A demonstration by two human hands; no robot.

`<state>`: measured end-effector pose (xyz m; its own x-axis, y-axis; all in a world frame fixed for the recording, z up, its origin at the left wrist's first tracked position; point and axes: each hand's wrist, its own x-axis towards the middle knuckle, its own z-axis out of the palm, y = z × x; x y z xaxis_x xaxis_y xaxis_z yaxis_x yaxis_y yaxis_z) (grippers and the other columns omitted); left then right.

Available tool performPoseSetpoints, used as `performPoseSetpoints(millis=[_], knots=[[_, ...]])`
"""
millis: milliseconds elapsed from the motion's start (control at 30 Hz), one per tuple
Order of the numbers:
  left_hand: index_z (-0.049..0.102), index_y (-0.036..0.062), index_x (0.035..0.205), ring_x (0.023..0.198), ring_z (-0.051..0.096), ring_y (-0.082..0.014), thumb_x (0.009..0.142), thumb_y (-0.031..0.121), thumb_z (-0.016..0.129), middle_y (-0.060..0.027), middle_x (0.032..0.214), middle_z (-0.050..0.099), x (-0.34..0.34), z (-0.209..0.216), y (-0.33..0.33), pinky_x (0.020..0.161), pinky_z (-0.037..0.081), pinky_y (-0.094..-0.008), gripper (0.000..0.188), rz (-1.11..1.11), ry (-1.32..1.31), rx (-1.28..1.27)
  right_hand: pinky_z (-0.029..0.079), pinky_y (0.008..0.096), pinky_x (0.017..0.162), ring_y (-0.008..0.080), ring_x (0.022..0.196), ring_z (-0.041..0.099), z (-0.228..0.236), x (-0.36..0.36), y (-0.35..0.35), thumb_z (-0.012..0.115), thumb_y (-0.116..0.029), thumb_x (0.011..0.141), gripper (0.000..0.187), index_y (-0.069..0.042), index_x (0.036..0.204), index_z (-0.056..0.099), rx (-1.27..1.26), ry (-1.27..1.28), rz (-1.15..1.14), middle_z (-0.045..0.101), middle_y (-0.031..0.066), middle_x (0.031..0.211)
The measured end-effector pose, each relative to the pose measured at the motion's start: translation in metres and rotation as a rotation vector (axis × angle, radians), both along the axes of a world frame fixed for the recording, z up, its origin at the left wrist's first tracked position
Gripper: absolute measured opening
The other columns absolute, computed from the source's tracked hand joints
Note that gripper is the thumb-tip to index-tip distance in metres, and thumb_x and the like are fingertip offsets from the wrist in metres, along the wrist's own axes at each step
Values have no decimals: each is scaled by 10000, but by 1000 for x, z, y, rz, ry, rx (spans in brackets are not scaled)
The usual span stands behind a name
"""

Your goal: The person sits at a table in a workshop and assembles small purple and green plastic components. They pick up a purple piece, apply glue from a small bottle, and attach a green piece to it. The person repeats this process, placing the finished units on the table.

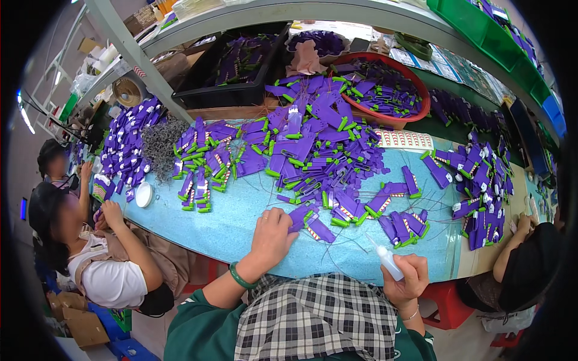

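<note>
My right hand (409, 277) is closed round a small translucent squeeze bottle (389, 262) with a thin needle-like tip, which points up and left over the blue tabletop. My left hand (272, 239), with a green bangle at the wrist, lies on the table with its fingers bent over the edge of a flat purple piece (299, 216) with a green end. Its fingertips are partly hidden. Just right of that piece lies another purple piece with a striped strip (320, 230). A small group of purple pieces with green ends (404, 227) lies beyond the bottle.
A large heap of purple pieces (328, 144) spreads ahead, thin wires among them. Behind stand a black crate (186, 98) and a red basin (428, 99). A white round lid (144, 194) lies left. People (114, 271) sit at both sides; a shelf post (135, 60) rises far left.
</note>
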<state>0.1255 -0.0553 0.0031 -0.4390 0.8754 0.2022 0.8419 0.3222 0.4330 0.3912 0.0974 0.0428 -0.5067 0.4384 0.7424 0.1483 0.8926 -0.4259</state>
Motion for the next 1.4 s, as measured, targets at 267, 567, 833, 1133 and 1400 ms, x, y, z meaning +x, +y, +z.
performPoseSetpoints(millis=[267, 567, 833, 1133, 1400], knots=[[600, 5, 933, 711, 536, -273, 773, 32, 690, -130, 897, 531, -10, 7, -5, 641, 444, -338, 185, -135, -297, 252, 423, 288, 524, 188, 651, 553, 0, 0, 1, 823, -34, 637, 410, -65, 1011, 657, -8, -11, -13, 588, 66, 840], [565, 9, 943, 1200, 475, -311, 777, 168, 703, -133, 1208, 541, -29, 31, 26, 974, 392, -453, 268, -625, 73, -134, 411, 281, 526, 185, 629, 557, 1, -2, -1, 826, -59, 643, 398, -81, 1004, 660, -1, 6, -17, 600, 54, 824], [552, 16, 961, 1081, 496, -345, 716, 141, 757, -157, 1057, 505, -26, 20, 20, 930, 396, -448, 343, -486, 31, -121, 407, 288, 524, 173, 602, 564, 0, -2, -1, 826, -55, 632, 413, -93, 1007, 659, 4, -20, -13, 603, 45, 821], [538, 15, 1043, 942, 534, -350, 734, 85, 735, -161, 1022, 527, -11, 4, -3, 795, 453, -398, 373, -280, 1, -46, 431, 298, 531, 182, 638, 554, 4, -20, -4, 813, -4, 622, 411, -64, 995, 650, -9, -60, 201, 571, 65, 839], [415, 47, 1215, 857, 614, -179, 946, 103, 550, -94, 1035, 590, 26, 26, 20, 721, 522, -314, 306, -224, -1478, 190, 461, 277, 461, 175, 572, 587, 10, -36, -3, 781, 21, 604, 398, -45, 984, 684, 67, 17, 205, 585, 60, 821]])
